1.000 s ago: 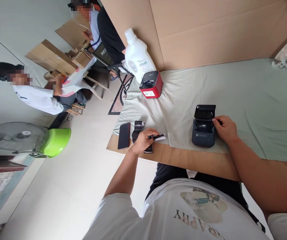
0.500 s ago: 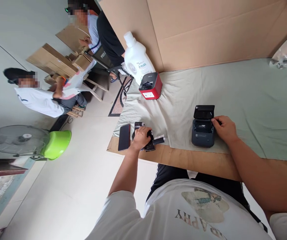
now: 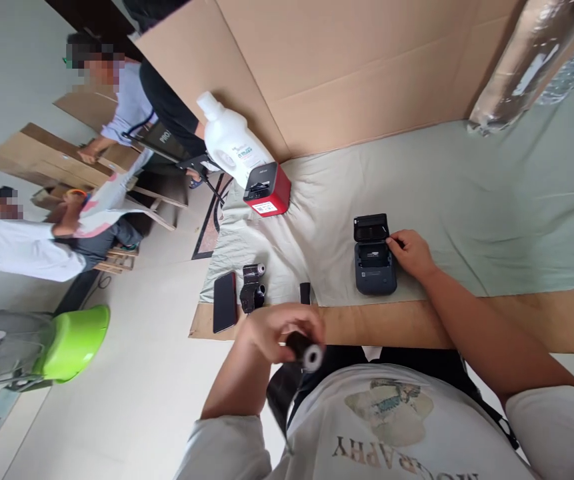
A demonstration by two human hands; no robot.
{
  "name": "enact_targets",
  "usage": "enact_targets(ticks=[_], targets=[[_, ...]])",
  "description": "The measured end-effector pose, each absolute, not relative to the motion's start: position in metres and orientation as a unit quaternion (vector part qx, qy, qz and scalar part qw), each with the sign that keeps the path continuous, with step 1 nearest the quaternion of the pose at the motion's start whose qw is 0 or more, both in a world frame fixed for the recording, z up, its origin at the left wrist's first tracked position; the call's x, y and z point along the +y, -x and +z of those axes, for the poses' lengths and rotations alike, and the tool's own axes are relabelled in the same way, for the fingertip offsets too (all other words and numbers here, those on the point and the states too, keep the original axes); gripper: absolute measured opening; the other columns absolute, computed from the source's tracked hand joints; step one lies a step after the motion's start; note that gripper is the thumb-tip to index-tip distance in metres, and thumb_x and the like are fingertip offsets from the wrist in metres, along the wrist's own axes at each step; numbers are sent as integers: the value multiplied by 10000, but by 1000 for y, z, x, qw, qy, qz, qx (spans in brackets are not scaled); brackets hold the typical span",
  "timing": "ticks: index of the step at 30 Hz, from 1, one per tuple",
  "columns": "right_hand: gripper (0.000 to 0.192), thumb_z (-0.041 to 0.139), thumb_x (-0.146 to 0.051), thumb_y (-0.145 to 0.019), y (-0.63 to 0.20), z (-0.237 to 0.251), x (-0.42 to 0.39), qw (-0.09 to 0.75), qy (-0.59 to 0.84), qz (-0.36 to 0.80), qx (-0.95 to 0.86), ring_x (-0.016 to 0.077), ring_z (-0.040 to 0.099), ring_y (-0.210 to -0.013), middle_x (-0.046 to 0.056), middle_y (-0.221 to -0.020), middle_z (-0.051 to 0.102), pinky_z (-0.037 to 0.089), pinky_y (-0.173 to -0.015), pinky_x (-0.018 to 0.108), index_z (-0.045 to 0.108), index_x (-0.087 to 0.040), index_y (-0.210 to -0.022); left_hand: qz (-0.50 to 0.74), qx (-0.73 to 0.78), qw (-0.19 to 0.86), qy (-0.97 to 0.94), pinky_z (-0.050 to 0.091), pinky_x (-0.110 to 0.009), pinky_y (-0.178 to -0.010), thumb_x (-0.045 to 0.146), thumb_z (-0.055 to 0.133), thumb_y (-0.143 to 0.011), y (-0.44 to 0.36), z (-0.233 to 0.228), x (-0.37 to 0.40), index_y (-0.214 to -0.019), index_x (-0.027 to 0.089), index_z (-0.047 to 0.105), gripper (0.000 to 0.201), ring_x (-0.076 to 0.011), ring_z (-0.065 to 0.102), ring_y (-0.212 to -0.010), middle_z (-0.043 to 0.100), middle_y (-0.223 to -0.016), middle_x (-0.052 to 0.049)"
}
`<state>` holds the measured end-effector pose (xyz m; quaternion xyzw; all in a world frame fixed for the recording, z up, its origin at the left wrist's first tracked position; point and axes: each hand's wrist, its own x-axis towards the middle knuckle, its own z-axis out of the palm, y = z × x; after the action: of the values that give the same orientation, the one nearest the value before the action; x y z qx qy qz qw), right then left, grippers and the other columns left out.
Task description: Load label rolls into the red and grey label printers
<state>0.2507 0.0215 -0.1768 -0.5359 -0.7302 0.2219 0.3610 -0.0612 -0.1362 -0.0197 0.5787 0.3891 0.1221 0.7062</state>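
Left hand (image 3: 273, 330) now off the table — clamped on a dark roll (image 3: 305, 350); right hand (image 3: 411, 253) curled against the open printer (image 3: 374, 263).

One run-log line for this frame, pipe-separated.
left hand: holds black roll near chest | right hand: on open dark printer | phone at table edge

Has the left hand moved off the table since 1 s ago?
Yes. The left hand, gripping a black roll, now sits past the wooden table edge toward the body, away from the phone.
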Motion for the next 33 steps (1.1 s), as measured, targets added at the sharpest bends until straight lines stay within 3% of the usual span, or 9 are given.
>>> enact_targets(ticks=[3, 6, 9, 13, 22, 28, 33], targets=[[378, 431, -497, -913, -250, -175, 21, 358, 534, 229, -731, 271, 618, -898, 107, -852, 715, 474, -845, 428, 663, -230, -779, 167, 366, 659, -636, 565, -360, -792, 362, 725, -686, 4, -35, -104, -991, 210, 619, 356, -252, 704, -907, 713, -988, -108], [343, 448, -467, -907, -250, -174, 20, 354, 534, 234, -731, 266, 612, -897, 102, -849, 712, 471, -840, 421, 664, -231, -785, 255, 424, 507, -706, 544, -363, -883, 168, 633, -663, -39, -53, -64, -1024, 204, 602, 365, -229, 664, -980, 673, -1055, -91], [335, 454, -465, -911, -250, -174, 20, 353, 536, 237, -729, 262, 604, -900, 94, -841, 703, 468, -834, 417, 661, -235, -785, 256, 474, 373, -756, 529, -371, -922, 96, 583, -644, -62, -64, -34, -1035, 205, 596, 407, -227, 640, -1008, 654, -1076, -80], [334, 455, -467, -918, -251, -174, 20, 354, 532, 244, -730, 256, 597, -907, 86, -831, 683, 465, -833, 410, 665, -238, -795, 180, 510, 284, -792, 479, -418, -997, 64, 585, -644, -72, -74, -19, -1040, 229, 570, 429, -238, 642, -1008, 675, -1038, -58], [333, 448, -458, -919, -251, -175, 20, 358, 527, 245, -731, 263, 596, -911, 96, -837, 678, 462, -853, 425, 660, -233, -794, 168, 564, 257, -767, 423, -515, -1006, 51, 664, -673, -74, -87, -15, -937, 232, 619, 323, -301, 603, -1026, 681, -942, -65], [327, 445, -458, -912, -250, -173, 19, 361, 526, 240, -732, 268, 605, -904, 99, -849, 695, 470, -856, 432, 652, -236, -793, 160, 566, 226, -777, 429, -499, -1024, 132, 704, -729, -71, -100, -13, -954, 222, 693, 243, -309, 551, -1150, 622, -1145, -92], [415, 410, -527, -933, -251, -171, 18, 362, 529, 249, -726, 269, 618, -919, 105, -863, 709, 477, -878, 439, 671, -234, -796, 268, 554, 213, -759, 425, -464, -1054, 118, 633, -801, -67, -102, -22, -974, 207, 686, 202, -269, 557, -1123, 627, -1101, -96]])
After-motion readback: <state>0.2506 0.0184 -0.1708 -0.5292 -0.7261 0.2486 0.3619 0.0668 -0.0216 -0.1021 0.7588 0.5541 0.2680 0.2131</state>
